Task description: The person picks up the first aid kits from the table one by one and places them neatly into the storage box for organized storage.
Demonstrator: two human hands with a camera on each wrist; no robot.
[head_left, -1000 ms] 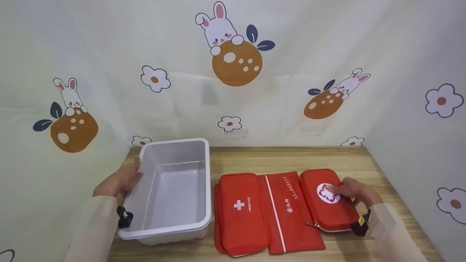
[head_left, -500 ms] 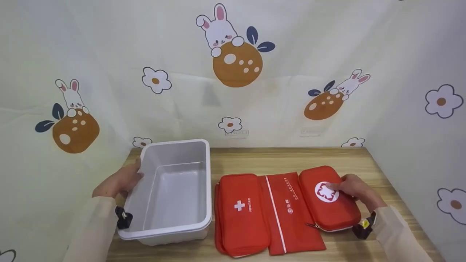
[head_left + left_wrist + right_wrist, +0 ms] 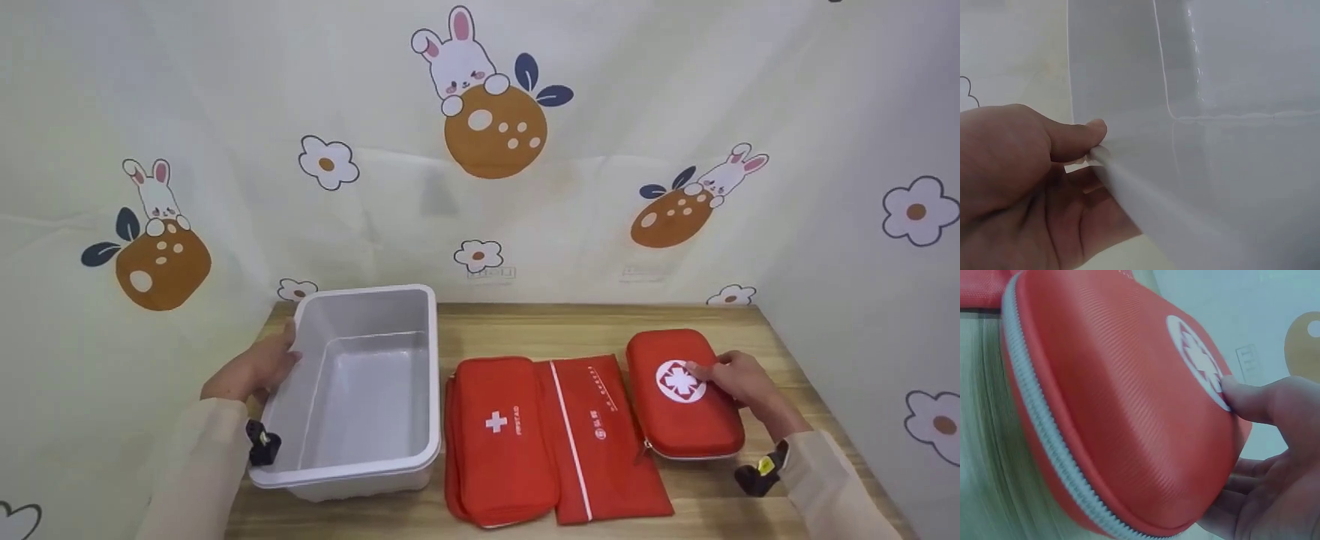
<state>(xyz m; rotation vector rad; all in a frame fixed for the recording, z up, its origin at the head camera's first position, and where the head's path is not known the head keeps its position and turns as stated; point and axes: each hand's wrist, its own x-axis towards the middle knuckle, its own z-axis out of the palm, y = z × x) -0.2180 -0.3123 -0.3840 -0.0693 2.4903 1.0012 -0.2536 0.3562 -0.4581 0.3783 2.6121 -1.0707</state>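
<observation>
A: Left side, what is seen?
B: The white bin point(image 3: 360, 390) is gripped at its left rim by the left hand point(image 3: 251, 369), thumb point(image 3: 1081, 135) curled over the edge, fingers under it. The bin sits at 9 o'clock on the wooden table point(image 3: 540, 322).

A: Middle?
B: A soft red pouch point(image 3: 499, 439) with a white cross is laid at 6 o'clock, a flat red pouch point(image 3: 596, 439) touching its right side.

A: Right?
B: The hard red case point(image 3: 682, 397) is placed at 3 o'clock, overlapping the flat pouch. It is held by the right hand point(image 3: 742, 379): thumb point(image 3: 1247, 402) on the white emblem, fingers curled round the right edge.
</observation>
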